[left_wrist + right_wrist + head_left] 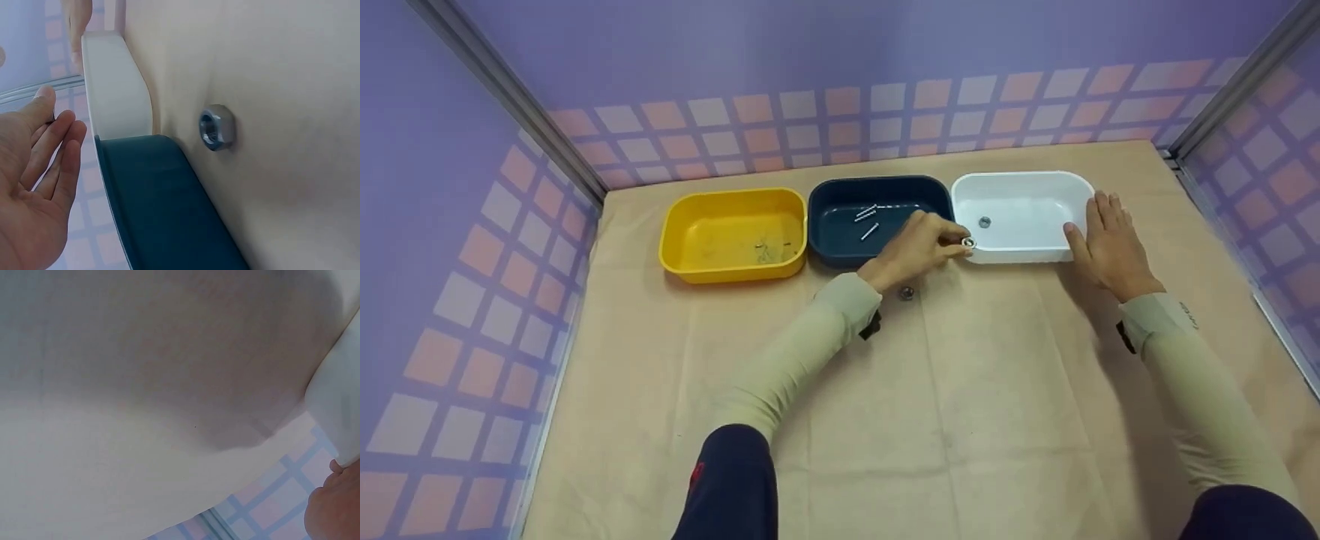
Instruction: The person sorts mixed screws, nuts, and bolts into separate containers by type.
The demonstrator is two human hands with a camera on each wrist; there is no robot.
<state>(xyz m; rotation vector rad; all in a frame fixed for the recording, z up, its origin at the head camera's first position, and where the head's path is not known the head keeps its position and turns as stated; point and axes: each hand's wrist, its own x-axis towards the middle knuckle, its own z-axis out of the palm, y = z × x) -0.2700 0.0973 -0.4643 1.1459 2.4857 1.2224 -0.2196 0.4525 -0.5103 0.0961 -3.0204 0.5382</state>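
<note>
a small metal nut (968, 242) sits pinched at the fingertips of the left hand (919, 247), just right of the frame's middle at the near left corner of the white tub (1020, 217), which holds another nut (984, 221). the right hand (1110, 244) lies flat with straight fingers against the white tub's right end, grasping nothing. a third nut (907, 293) lies on the beige cloth (960, 390) below the left wrist, while the dark blue tub (840, 214) with bolts (867, 217) and the yellow tub (733, 234) line up toward the left.
</note>
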